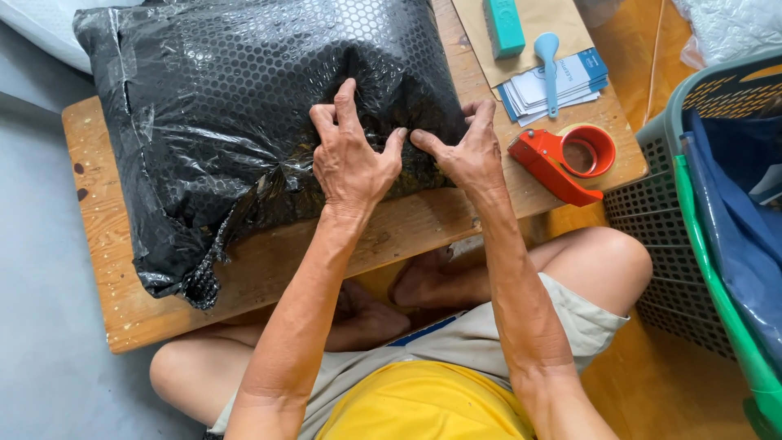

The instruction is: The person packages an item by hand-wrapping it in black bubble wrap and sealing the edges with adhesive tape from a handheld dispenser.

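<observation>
A large black bubble-wrap parcel sealed with clear tape lies on a low wooden table. My left hand presses flat on the parcel's near edge, fingers spread. Beside it, my right hand pinches the same edge, thumb touching the left thumb. Both hands rest on the wrapping at the parcel's lower right corner.
A red tape dispenser sits on the table right of my hands. Behind it lie a stack of paper slips, a light blue tool, a teal block and a brown envelope. A green mesh basket with blue cloth stands at right.
</observation>
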